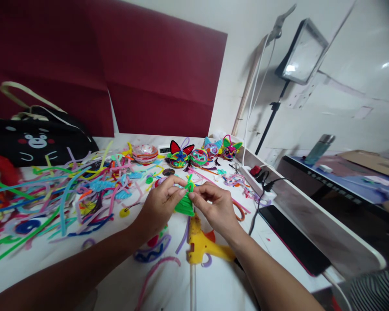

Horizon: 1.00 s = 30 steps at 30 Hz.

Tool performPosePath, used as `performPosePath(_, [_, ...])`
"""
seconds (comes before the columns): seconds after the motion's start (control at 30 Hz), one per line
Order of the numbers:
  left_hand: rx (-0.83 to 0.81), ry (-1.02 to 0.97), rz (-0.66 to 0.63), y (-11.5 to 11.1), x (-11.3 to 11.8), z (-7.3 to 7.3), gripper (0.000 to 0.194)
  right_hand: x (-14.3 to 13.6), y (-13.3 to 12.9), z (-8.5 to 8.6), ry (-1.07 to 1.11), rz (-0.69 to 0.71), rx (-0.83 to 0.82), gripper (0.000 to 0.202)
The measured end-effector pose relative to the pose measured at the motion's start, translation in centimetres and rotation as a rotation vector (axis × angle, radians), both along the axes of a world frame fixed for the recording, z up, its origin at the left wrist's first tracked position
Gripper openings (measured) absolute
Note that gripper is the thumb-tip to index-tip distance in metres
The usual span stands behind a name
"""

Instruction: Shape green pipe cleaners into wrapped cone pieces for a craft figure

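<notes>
Both hands meet over the middle of the white table around a bright green pipe-cleaner piece (184, 206), a flat body with a small loop at its top. My left hand (164, 201) pinches it from the left, thumb and fingertips together. On the other side my right hand (215, 205) grips it between thumb and forefinger. Just below lies a yellow hot glue gun (202, 246) with a glue stick at its back. Beside my left wrist sits a round decorated piece (154, 248) with a purple and blue rim, partly hidden by that arm.
A heap of colourful pipe cleaners (84, 190) covers the left of the table. Finished decorated masks (180, 156) and a clear bowl (145, 153) stand at the back. A phone (293, 239) and a power strip (254, 179) lie on the right. A black bag (39, 140) stands back left.
</notes>
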<state>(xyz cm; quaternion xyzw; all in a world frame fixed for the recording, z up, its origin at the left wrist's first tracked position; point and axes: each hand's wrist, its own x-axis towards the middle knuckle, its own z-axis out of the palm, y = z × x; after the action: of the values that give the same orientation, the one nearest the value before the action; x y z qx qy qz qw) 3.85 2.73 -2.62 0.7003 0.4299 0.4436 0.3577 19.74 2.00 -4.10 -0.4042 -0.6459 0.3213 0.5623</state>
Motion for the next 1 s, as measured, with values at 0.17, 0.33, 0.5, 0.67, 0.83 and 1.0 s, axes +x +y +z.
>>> performPosePath(0.17, [0.0,-0.012,-0.014,-0.2,0.1,-0.2,0.013,-0.1,-0.2,0.1,-0.027,-0.023,0.031,0.011])
performPosePath(0.33, [0.031,-0.026,-0.025,0.0,0.0,-0.6,0.014,-0.2,-0.2,0.0,-0.077,-0.036,0.091,0.012])
performPosePath(0.5, [-0.013,-0.091,-0.061,0.3,0.1,-0.7,0.015,-0.3,-0.2,0.0,-0.067,-0.042,0.098,0.014])
performPosePath(0.67, [-0.193,-0.336,-0.014,0.3,0.6,-0.7,0.03,-0.2,-0.1,-0.1,0.019,-0.041,0.033,0.015])
performPosePath(0.83, [-0.418,-0.505,-0.072,0.1,0.7,0.1,0.031,-0.1,0.1,-0.3,0.069,-0.018,-0.009,0.017])
performPosePath(1.0, [-0.468,-0.579,-0.168,0.3,0.6,0.4,0.021,-0.2,0.1,-0.4,0.104,0.005,-0.037,0.017])
